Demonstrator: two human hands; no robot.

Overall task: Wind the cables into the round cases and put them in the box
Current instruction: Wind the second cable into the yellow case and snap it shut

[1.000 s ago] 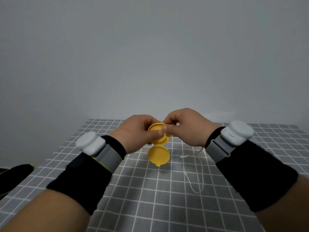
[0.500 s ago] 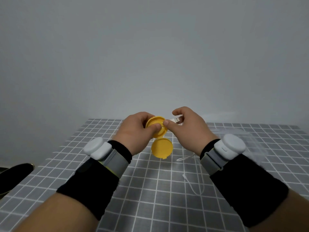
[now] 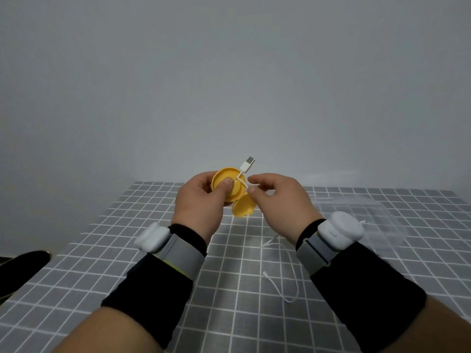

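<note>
My left hand [image 3: 201, 200] grips a round yellow case [image 3: 226, 184] held up above the table, thumb pressed on its face. The case's yellow lid [image 3: 243, 205] hangs open below it. A white cable [image 3: 280, 286] runs across the case; its USB plug [image 3: 247, 164] sticks up past the rim. My right hand [image 3: 277, 200] pinches the cable just right of the case. The cable's loose end trails down onto the table between my forearms. A clear plastic box [image 3: 362, 215] lies on the table behind my right wrist.
The table carries a grey mat with a white grid [image 3: 127, 250]. A dark object [image 3: 23, 266] sits past the table's left edge. A plain grey wall rises behind the table.
Both hands have risen with the case. The USB plug now stands clear above the rim, and my right hand has shifted right, drawing the cable across the case.
</note>
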